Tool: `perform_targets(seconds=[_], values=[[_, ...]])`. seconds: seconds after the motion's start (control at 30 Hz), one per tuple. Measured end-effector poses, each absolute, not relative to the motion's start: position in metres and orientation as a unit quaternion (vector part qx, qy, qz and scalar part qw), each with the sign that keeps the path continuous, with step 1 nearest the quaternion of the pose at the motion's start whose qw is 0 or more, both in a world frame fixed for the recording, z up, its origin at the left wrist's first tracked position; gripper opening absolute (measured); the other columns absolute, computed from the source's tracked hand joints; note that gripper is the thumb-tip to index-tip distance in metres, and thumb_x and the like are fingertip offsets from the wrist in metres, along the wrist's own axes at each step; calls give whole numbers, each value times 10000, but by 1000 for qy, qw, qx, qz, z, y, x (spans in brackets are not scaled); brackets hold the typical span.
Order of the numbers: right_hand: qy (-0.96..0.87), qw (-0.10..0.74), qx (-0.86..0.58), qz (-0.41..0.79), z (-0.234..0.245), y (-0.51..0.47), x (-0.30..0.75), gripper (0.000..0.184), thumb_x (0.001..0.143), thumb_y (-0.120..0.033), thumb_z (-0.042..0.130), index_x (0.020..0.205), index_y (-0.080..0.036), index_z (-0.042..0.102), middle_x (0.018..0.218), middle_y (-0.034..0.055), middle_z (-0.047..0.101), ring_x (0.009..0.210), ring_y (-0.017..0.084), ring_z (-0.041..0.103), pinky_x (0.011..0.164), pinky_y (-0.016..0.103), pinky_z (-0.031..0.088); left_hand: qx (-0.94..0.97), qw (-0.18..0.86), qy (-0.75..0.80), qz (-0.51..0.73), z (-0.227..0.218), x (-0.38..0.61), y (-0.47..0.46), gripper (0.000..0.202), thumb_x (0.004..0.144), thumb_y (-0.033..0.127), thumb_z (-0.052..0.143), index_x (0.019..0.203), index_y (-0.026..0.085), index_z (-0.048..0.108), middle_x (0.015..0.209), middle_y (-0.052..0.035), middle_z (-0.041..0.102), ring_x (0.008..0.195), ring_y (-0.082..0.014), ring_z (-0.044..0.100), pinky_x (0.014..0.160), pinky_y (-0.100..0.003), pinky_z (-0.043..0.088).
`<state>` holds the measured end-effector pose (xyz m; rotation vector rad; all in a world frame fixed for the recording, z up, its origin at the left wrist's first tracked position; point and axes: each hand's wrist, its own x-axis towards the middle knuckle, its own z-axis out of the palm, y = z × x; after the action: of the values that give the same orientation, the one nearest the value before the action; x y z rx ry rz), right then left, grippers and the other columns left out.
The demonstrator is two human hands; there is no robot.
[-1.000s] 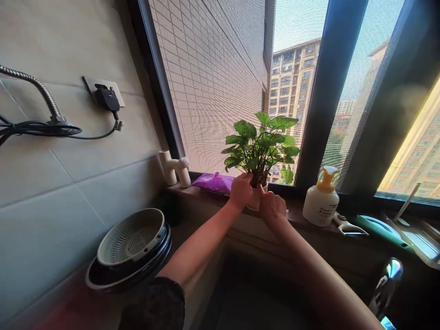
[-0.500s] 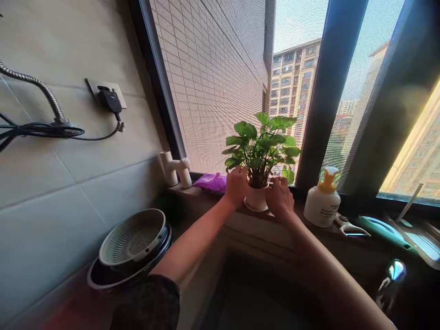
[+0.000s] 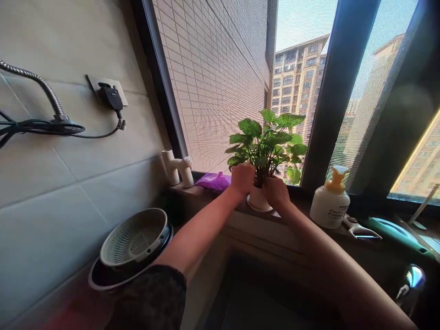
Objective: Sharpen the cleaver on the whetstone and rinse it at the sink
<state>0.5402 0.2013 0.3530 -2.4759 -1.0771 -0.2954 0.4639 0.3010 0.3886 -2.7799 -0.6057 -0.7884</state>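
Observation:
A leafy green potted plant (image 3: 271, 137) stands upright on the window ledge in a small white pot (image 3: 257, 199) with a saucer under it. At the left of the pot's rim, my left hand (image 3: 243, 178) is closed, knuckles up, close against the stems. My right hand (image 3: 276, 191) is closed at the right of the rim, its fingers curled in toward the stem bases. Both hands hide part of the rim, and what the fingertips grip there cannot be seen.
Left of the plant lie a purple packet (image 3: 215, 181) and a white animal-shaped ornament (image 3: 178, 169). A pump bottle (image 3: 330, 206), a peeler (image 3: 360, 228) and a green tool (image 3: 395, 233) are at right. Below are a dark sink (image 3: 261, 293), tap (image 3: 412, 282) and stacked colander (image 3: 134, 238).
My right hand has moved inward, from beside the pot to the stem bases. My left hand has shifted slightly against the stems. The view has turned a little left.

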Motion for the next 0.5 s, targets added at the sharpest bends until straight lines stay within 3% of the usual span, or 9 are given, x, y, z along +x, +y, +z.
perform_targets(seconds=[0.27, 0.5], values=[[-427, 150, -881, -140, 356, 197, 547, 311, 956, -143, 416, 1061, -179, 706, 1131, 124, 688, 973, 244, 681, 734, 282, 467, -937, 171, -167, -256, 387, 471, 298, 256, 882, 41, 482, 966, 111, 713, 988, -178, 713, 1021, -320, 641, 923, -500, 413], [-407, 166, -880, -182, 339, 209, 548, 325, 993, -168, 345, 1144, -166, 632, 1107, 142, 687, 960, 251, 681, 757, 313, 479, -921, 170, -155, -316, 377, 477, 302, 298, 930, 69, 432, 1123, 121, 652, 1198, -190, 625, 1178, -321, 539, 950, -463, 422]])
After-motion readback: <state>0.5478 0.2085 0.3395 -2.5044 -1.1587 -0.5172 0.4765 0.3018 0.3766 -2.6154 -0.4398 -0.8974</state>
